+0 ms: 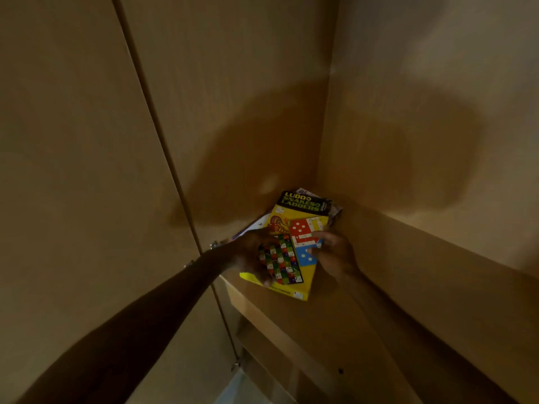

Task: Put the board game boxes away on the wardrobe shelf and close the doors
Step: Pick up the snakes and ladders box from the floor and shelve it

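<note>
A yellow Ludo and Snakes and Ladders box (294, 228) lies flat on the wooden wardrobe shelf (335, 310), pushed toward the back corner. It rests on top of another box (250, 225), of which only pale and purple edges show. My left hand (250, 255) grips the yellow box at its left side, fingers curled over the top. My right hand (332, 252) holds its right edge, thumb on the lid. The box's near corner overhangs the shelf's front edge slightly.
The wardrobe's left door (73, 170) stands open, with hinges (214, 244) visible at its inner edge. The back panel (233, 97) and right side wall (437, 126) enclose the shelf. Lower shelves (262, 345) show below. The light is dim.
</note>
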{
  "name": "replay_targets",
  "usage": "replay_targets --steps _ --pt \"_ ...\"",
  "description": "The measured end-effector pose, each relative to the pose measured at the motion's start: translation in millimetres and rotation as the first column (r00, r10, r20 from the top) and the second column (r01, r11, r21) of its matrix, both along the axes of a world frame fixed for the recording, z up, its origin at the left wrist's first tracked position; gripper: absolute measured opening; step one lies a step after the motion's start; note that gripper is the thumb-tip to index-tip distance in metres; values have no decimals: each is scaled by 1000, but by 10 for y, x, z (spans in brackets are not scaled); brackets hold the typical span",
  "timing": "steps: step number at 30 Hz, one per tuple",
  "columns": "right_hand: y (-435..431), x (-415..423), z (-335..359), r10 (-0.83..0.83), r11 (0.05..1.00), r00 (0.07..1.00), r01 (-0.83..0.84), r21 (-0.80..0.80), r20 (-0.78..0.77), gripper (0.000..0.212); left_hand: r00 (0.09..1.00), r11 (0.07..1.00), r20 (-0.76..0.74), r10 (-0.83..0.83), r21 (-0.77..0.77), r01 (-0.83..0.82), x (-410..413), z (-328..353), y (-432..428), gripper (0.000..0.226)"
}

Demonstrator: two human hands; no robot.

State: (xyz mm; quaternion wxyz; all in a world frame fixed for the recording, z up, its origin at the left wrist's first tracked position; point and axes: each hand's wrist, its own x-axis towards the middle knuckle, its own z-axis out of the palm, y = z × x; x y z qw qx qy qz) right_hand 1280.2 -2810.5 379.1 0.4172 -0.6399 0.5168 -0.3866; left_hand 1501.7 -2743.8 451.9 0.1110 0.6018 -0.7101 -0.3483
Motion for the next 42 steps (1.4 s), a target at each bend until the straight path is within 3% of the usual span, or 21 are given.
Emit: replay_targets --steps 2,5,7,10,15,24,29,32,34,38,42 --pt "49 -1 -14 44 997 998 -47 -61 -53 29 996 990 -13 92 -108 -93 55 -1 -7 90" --pt "131 8 43 135 980 987 -145 -134 -86 22 948 933 219 231 -326 -153 125 -87 6 65" --pt "156 31 74 228 958 958 -252 -135 -173 25 927 890 195 322 -397 -225 143 -191 33 40" --pt "160 85 49 292 931 901 -345 -121 -320 34 903 829 120 413 -459 -319 132 -357 104 23" --pt "174 254 27 251 910 881 -356 -213 -401 34 865 765 142 482 -549 -336 60 -506 221 29" --pt "213 438 -87 193 929 901 -296 -224 -388 34 856 825 218 469 -455 -336 87 -621 342 62" --pt "296 410 -137 202 928 920 -289 -234 -336 27 851 775 23 525 -428 -466 -6 -665 436 52" --pt "464 346 -197 182 932 966 -229 -281 -183 22 731 680 -182 658 -273 -680 -110 -770 646 41" --pt "625 304 -240 199 929 972 -228 -291 -125 22 674 641 -249 696 -207 -739 -129 -915 866 36" --pt "1032 333 -293 266 954 963 -270 -127 -48 24 584 577 -363 726 -140 -804 -127 -1092 1485 30" --pt "1580 556 -403 388 922 922 -388 22 -15 27 470 481 -411 781 -83 -873 -70 -1193 2327 29"
